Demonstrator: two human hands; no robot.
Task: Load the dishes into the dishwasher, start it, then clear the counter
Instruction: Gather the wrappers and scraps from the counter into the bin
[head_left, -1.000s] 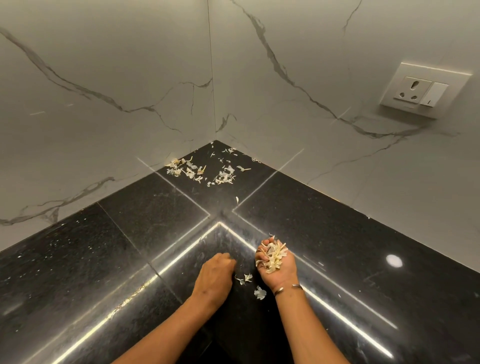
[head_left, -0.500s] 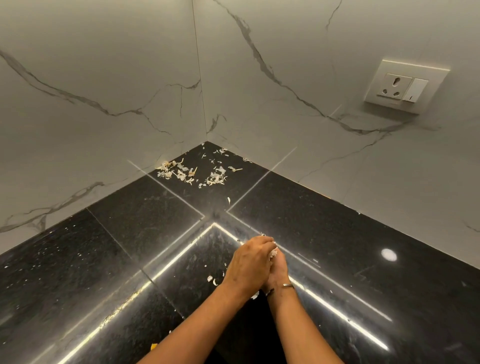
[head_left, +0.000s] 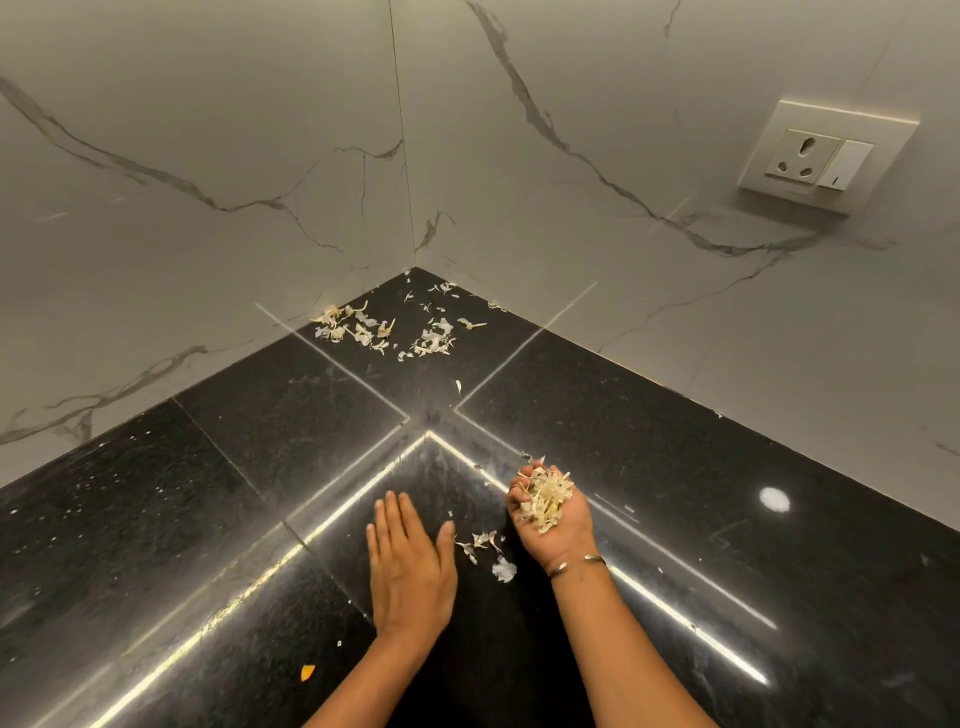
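Note:
My right hand, palm up and cupped, holds a heap of pale garlic peels just above the black counter. My left hand lies flat on the counter, fingers together and pointing away, holding nothing. Between the two hands a few loose peels rest on the stone. More scattered peels lie far back in the corner where the two marble walls meet.
White marble walls close the counter on the left and right. A wall socket with a switch is at the upper right. A small orange scrap lies near the counter's front left.
My left hand was pressed over the cupped right hand; it has come off and now lies flat on the counter to the left. The peels in my right palm are uncovered again.

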